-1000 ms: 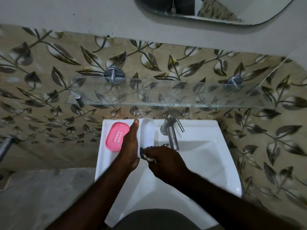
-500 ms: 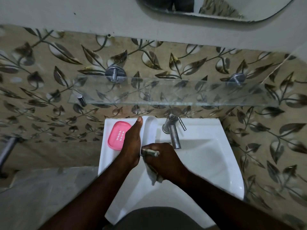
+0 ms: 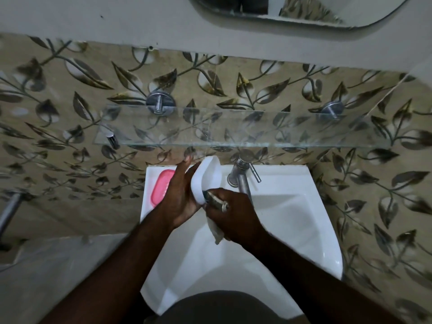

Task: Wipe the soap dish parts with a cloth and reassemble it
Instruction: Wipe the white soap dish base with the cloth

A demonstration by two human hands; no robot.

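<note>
My left hand (image 3: 180,197) holds the white soap dish base (image 3: 207,180) tilted up on edge over the back left of the sink. My right hand (image 3: 233,216) is closed on a pale cloth (image 3: 216,230) and presses it against the near end of the white base; a tail of cloth hangs below the fist. The pink perforated insert (image 3: 161,187) lies flat on the sink ledge at the left, partly hidden behind my left hand.
The white sink (image 3: 292,218) has a metal tap (image 3: 242,178) just right of the white base. A glass shelf (image 3: 233,129) juts out above the sink on the leaf-patterned wall. A mirror (image 3: 292,10) hangs higher up. A metal bar (image 3: 9,211) sticks out at far left.
My left hand has lifted and tilted the white base higher, off the ledge. My right hand with the cloth has moved up along its near end.
</note>
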